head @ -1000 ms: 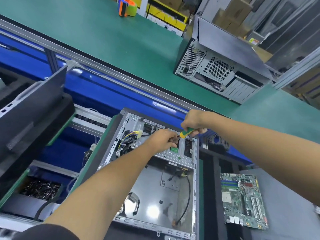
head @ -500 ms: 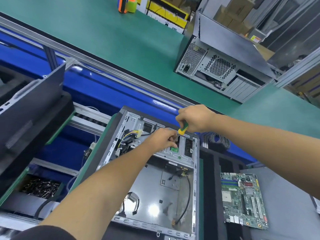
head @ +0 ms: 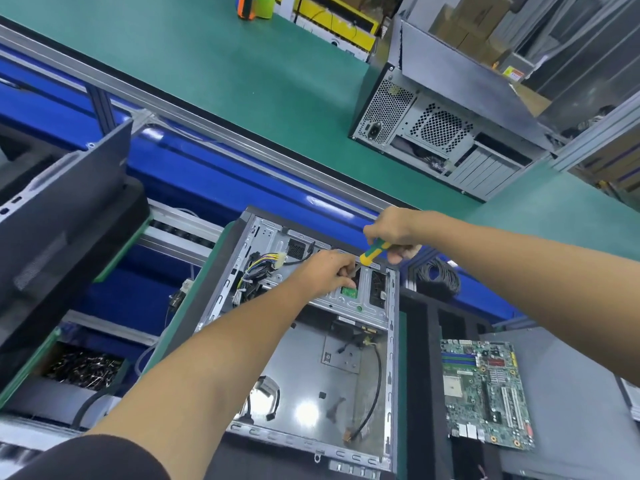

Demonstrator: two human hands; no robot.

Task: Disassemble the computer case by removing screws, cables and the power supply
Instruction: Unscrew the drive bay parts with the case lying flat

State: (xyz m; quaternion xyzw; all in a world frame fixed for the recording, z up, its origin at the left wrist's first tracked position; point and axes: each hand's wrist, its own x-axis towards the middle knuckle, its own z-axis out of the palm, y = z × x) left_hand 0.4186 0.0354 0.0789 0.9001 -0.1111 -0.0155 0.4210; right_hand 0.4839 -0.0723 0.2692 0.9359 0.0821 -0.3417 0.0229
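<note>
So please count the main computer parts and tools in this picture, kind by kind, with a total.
Computer cases: 2, the open case and the closed case
Motherboards: 1, the motherboard
Screwdrivers: 1, the screwdriver held by the right hand
Total: 4

Bare glossy sheet-metal computer case (head: 349, 393), matt green bench mat (head: 214, 60), plastic-handled screwdriver (head: 371, 252).

right hand (head: 391, 230) | raised since earlier | screwdriver (head: 372, 252) handle now steeper over case
</note>
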